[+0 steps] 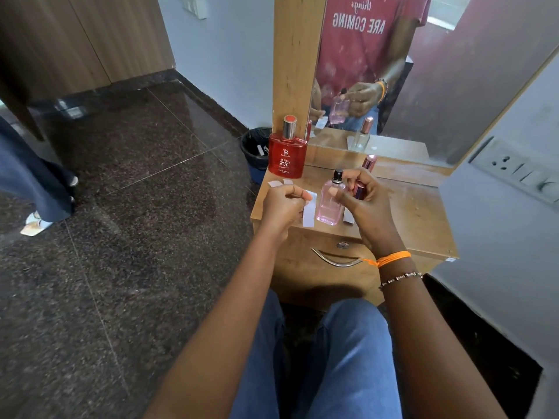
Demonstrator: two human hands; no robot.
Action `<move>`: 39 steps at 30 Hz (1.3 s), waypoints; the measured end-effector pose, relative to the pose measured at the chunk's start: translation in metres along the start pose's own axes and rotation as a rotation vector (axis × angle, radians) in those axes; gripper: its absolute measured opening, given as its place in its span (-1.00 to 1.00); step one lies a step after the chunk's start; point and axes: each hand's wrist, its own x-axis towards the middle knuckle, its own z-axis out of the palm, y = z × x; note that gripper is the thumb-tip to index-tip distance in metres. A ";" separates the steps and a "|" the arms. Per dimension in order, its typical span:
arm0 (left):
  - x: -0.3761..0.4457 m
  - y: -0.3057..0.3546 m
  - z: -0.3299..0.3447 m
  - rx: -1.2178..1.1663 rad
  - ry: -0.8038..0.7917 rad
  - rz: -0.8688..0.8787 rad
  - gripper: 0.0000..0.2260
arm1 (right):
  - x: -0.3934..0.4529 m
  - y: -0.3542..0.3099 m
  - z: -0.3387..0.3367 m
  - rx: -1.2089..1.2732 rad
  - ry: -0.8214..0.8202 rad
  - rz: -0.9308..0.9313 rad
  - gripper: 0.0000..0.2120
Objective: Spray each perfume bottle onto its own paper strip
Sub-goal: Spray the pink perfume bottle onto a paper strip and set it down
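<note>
Left hand (pixel 282 204) pinches a white paper strip (pixel 310 208) upright between thumb and curled fingers, just beside the pink bottle (pixel 328 205), which the right hand (pixel 360 204) grips with its black nozzle bare, a rosy cap (pixel 360 190) tucked in the same fist. Both hands hover near the desk's (pixel 417 213) front edge, open wood to the right. Beyond the left hand stands the red bottle (pixel 287 155), 2 loose strips (pixel 279 183) beside it.
</note>
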 end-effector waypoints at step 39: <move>-0.008 -0.006 0.003 -0.107 -0.150 0.175 -0.70 | 0.007 -0.009 -0.002 0.162 -0.043 0.072 -0.65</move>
